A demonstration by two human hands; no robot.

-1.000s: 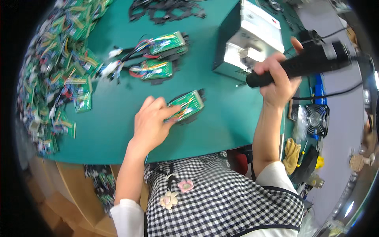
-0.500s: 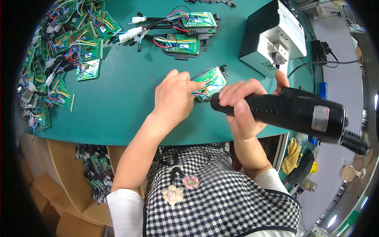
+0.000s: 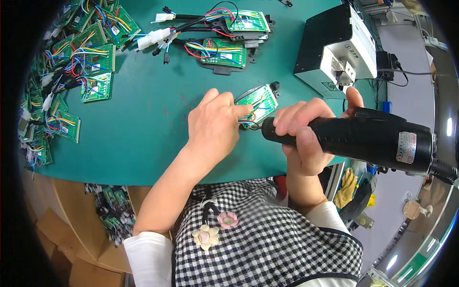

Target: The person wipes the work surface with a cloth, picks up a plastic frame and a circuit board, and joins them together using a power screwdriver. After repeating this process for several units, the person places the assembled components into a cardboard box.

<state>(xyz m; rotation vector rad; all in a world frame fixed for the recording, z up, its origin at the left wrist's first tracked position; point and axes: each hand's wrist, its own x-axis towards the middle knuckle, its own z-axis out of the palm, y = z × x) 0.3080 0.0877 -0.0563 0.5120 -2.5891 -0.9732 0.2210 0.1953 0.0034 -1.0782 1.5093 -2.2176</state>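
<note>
Fingers (image 3: 243,111) of the left hand (image 3: 213,122) reach onto one green board (image 3: 264,100); the right hand (image 3: 311,138) grips one black electric screwdriver (image 3: 368,142).

Far left of that board is a pile of wired boards (image 3: 98,60), too tangled to count; up and left of it are at least two white plugs (image 3: 154,39). Just left of it, the left hand has one finger stretched onto it and the others curled; whether they pinch anything I cannot tell. Above it and slightly left are two more wired boards (image 3: 224,53). The board itself lies on one green table (image 3: 143,129), the screwdriver's tip at its lower edge, contact unclear. Right of it, the right hand's fingers close around the screwdriver; up and right stands one black-and-white box (image 3: 330,48).
</note>
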